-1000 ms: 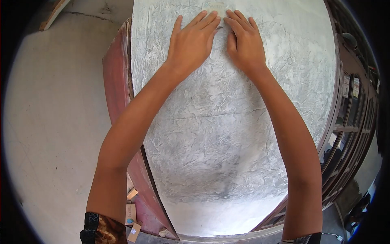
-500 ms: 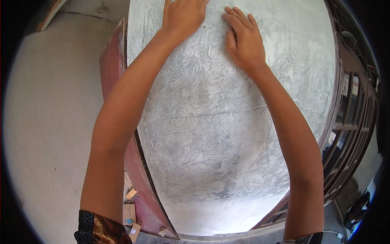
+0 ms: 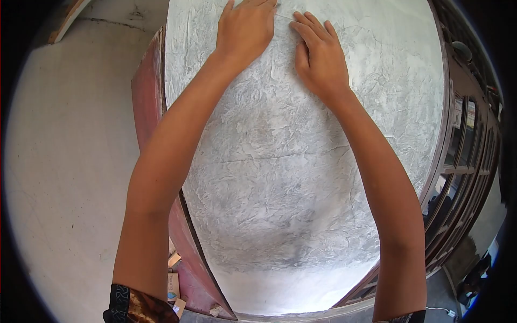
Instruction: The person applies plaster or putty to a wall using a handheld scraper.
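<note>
A tall panel with a rough, mottled grey-white surface [image 3: 269,210] fills the middle of the view, marked by a thin horizontal crease. High on it, my left hand [image 3: 246,31] rests with fingers stretched out, their tips close to the top edge of the picture. Just to its right, my right hand [image 3: 321,59] lies against the same surface with its fingers extended and the thumb tucked alongside. Neither hand holds anything that I can see. A faint line runs between the two hands near the top.
A reddish wooden board [image 3: 148,91] borders the panel on the left, beside a plain pale wall [image 3: 64,151]. Dark wooden window frames [image 3: 463,145] stand at right. Small cardboard boxes [image 3: 173,286] sit at lower left, and a white cable [image 3: 441,309] lies at lower right.
Both hands stay on the panel. My right hand has shifted slightly left and down in the view, and a little more of my left fingers shows as the view tilts slightly.
</note>
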Motion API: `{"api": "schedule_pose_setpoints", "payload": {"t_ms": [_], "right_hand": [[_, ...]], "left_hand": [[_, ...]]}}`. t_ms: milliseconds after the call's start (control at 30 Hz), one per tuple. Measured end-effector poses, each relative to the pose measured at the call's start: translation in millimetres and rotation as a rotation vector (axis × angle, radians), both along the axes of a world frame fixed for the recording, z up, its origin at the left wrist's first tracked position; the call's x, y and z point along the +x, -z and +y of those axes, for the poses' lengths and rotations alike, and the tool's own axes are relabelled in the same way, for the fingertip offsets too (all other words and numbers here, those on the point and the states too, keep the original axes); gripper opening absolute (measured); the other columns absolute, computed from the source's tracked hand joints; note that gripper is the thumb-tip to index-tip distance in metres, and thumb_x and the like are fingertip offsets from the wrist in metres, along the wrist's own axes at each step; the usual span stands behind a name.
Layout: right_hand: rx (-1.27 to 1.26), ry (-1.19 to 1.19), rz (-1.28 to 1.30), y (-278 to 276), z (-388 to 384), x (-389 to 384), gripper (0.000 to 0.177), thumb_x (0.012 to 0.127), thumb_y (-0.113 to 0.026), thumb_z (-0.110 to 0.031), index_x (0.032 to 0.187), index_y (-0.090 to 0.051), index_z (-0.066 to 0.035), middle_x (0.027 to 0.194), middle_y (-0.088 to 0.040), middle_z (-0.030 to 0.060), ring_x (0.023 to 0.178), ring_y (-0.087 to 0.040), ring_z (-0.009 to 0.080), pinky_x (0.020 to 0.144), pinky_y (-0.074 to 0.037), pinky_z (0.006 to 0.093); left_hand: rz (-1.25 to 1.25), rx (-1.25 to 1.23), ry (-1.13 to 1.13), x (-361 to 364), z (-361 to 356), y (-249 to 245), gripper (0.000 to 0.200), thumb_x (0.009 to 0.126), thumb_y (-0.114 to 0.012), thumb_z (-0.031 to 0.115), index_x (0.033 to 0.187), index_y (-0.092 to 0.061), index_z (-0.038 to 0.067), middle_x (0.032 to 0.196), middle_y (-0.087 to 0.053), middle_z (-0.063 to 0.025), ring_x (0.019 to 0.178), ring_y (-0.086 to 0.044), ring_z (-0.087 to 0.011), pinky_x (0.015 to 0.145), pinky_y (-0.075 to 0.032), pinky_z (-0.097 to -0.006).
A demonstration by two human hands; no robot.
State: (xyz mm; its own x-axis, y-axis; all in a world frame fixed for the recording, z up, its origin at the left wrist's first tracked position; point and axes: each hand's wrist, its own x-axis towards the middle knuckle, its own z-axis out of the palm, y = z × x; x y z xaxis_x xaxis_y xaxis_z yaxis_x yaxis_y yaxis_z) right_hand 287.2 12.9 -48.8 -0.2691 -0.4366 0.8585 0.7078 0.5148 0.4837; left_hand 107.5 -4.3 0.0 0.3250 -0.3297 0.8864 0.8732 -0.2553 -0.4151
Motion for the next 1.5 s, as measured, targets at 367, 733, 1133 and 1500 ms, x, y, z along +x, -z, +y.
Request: {"api": "schedule_pose_setpoints", "payload": {"t_ms": [367,733,1133,1500], "right_hand": [[0.02,0.006,0.013,0.1,1.8,-0.6,0.041,0.091,-0.052,-0.003,0.131,-0.065,0.0,0.146,-0.061,0.0142,0.142,-0.051,0.0325,0.123,-0.031,0.0512],[-0.189,-0.169,-0.075,-19.9,-22.9,-5.4,0.063,0.091,-0.054,-0.01,0.153,-0.044,0.001,0.163,-0.04,0.0183,0.154,-0.032,0.0348,0.126,-0.022,0.0549],[-0.061,0.22,-0.119,-92.3,-13.6,0.3,0.031,0.099,-0.065,-0.014,0.125,-0.071,0.0,0.14,-0.065,0.0189,0.136,-0.056,0.0367,0.114,-0.047,0.0446],[0.061,0.286,0.084,-19.2,-11.0,-49.0,0.027,0.101,-0.065,-0.017,0.124,-0.071,-0.004,0.138,-0.066,0.0131,0.132,-0.06,0.0326,0.114,-0.047,0.0478]], "left_hand": [[-0.074,-0.034,-0.07,3.1,-3.5,-6.7,0.034,0.105,-0.053,0.019,0.133,-0.067,0.006,0.144,-0.063,-0.008,0.138,-0.055,-0.0292,0.116,-0.036,-0.0593],[0.027,-0.134,-0.016,18.7,-16.7,-18.4,0.037,0.105,-0.05,0.019,0.137,-0.063,0.006,0.141,-0.063,-0.0096,0.136,-0.054,-0.0292,0.12,-0.031,-0.0597],[0.105,-0.034,0.059,-50.8,6.0,-20.7,0.049,0.1,-0.054,0.016,0.145,-0.054,-0.004,0.155,-0.051,-0.0206,0.148,-0.042,-0.0353,0.125,-0.026,-0.0519],[0.058,0.012,0.151,-46.1,15.8,-19.4,0.044,0.1,-0.049,0.016,0.139,-0.06,-0.003,0.151,-0.056,-0.0168,0.147,-0.045,-0.0308,0.126,-0.026,-0.0493]]}}
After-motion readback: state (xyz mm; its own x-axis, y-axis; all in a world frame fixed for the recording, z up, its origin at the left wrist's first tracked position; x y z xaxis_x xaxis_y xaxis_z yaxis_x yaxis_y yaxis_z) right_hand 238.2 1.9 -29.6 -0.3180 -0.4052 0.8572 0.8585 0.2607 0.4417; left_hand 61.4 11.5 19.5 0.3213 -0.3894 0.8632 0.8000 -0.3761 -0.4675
